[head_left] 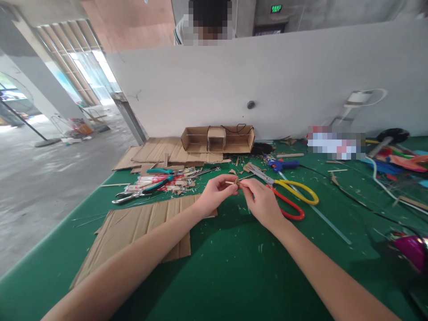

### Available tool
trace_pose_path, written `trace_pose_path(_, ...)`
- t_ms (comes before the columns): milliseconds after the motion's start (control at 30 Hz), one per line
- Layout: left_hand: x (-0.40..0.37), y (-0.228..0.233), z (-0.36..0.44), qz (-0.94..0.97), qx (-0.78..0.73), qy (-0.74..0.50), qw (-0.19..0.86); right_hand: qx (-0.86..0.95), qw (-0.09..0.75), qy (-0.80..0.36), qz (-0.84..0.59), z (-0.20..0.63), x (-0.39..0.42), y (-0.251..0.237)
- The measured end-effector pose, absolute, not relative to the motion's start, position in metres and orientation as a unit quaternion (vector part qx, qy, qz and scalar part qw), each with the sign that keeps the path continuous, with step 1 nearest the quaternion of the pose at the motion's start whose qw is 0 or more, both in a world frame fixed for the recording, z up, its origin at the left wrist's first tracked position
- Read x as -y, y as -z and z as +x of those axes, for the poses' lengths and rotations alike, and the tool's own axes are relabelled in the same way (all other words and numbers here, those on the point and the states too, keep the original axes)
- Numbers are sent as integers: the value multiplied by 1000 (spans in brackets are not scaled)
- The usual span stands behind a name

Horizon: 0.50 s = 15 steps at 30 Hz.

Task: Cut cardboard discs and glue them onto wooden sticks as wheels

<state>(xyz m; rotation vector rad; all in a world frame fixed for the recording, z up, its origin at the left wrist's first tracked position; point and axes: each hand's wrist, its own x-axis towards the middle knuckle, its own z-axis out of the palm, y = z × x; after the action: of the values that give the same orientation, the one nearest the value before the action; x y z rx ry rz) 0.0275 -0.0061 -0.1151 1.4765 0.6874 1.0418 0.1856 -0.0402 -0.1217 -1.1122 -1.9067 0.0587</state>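
Close together over the green table, my left hand (219,194) and my right hand (262,200) both pinch a thin wooden stick (230,182) with a small brown piece on it, perhaps cardboard. My fingers cover most of it. Just beyond my right hand lie large scissors (267,176) with one yellow and one red handle. A blue glue gun (282,165) rests behind them, and a clear glue stick (329,223) lies to the right. Left of my left hand is a corrugated cardboard sheet (143,227), partly under my forearm.
Teal-handled pliers (160,182) lie on a pile of sticks and scraps at left. A cardboard box structure (217,140) stands against the white partition (284,80). Coloured material (401,162) and a shiny magenta object (409,249) are at right. A person sits beyond the partition.
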Motion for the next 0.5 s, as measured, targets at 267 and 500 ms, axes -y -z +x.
trace_pose_path(267,4,117,23,681,-262,-413,545,758,459,-107,-451,190,40,119)
trace_pose_path(500,14,79,22,759,-317,-461,332,700,481,-174,-499,192,37,119)
